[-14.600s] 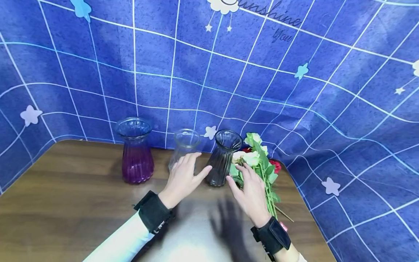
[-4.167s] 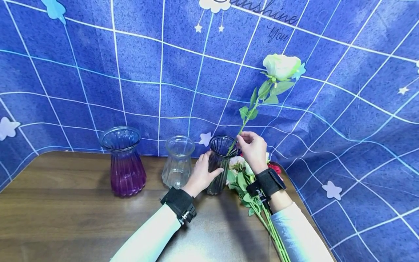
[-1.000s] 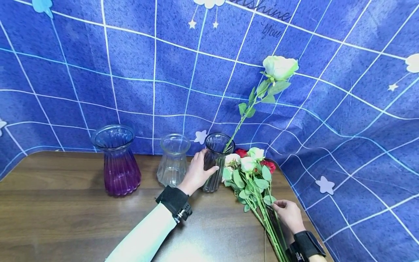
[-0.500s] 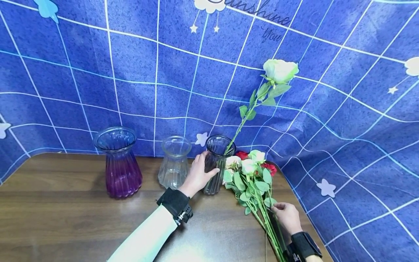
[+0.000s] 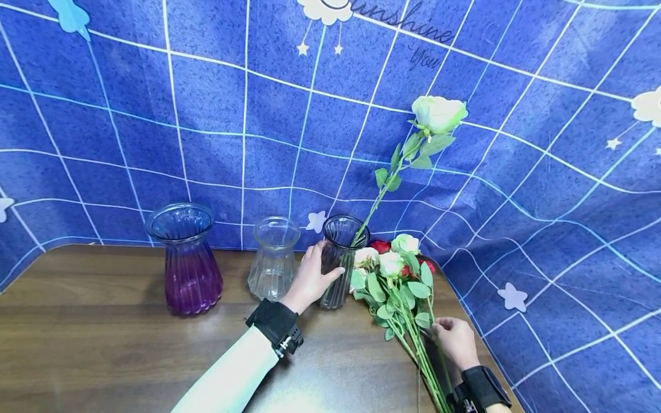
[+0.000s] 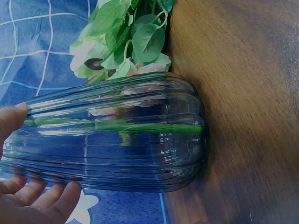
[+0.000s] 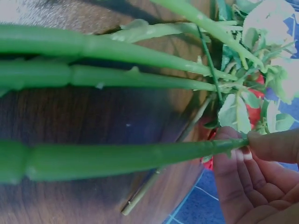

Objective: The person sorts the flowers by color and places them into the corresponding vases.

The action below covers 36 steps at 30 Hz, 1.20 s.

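Note:
My left hand (image 5: 312, 277) grips the dark grey ribbed glass vase (image 5: 337, 281) from its left side, thumb across the front. In the left wrist view the vase (image 6: 126, 135) stands on the table with a green stem (image 6: 154, 127) down inside it. That stem belongs to a white rose (image 5: 439, 115), which leans out of the mouth to the upper right. My right hand (image 5: 457, 342) is at the right side of a pile of roses (image 5: 403, 287). In the right wrist view its thumb and fingers pinch one thick green stem (image 7: 117, 158), apart from the other stems.
A clear glass vase (image 5: 273, 269) stands left of the held one, and a blue-to-purple vase (image 5: 191, 269) farther left. White and red rose heads lie toward the back of the wooden table (image 5: 103, 344). A blue patterned cloth (image 5: 206, 115) hangs behind and to the right.
The white rose has gone from the pile into the grey vase, and my right hand has let go of it. That hand moved down to the pile and pinches another stem, now slightly shifted.

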{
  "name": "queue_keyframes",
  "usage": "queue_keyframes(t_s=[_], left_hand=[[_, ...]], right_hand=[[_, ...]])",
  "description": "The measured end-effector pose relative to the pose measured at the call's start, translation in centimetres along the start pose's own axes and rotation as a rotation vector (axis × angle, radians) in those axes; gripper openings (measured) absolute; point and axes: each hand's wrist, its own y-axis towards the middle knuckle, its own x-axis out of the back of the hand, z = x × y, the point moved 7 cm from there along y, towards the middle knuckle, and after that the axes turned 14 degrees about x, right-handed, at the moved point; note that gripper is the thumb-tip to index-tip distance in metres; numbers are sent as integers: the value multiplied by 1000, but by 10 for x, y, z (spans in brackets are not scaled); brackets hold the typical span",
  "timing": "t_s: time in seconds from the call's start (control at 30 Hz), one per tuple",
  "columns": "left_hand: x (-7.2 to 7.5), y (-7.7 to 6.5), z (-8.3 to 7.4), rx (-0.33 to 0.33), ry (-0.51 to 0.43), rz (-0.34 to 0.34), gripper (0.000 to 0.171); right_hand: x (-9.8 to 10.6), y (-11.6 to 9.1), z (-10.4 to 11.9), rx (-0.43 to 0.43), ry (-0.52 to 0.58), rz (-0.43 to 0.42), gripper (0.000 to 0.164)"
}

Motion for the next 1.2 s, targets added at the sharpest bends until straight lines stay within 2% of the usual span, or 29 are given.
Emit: queue_keyframes(t_s=[0.3,0.67,0.8,0.93,1.2], left_hand=[[0,0,0,-3,9,0,71],[-1,0,1,0,7,13,71],[-2,0,2,4,11,17,71],[-2,0,0,-17,7,-7,70],[-2,1,1,-13,7,-17,70]], right_hand=[[22,-2,11,20,-30,-92,22],[48,2,25,-30,88,-205,22],[55,4,32,-19,132,-251,20],[61,6,38,2,131,-297,18],[74,4,47,21,146,-387,16]])
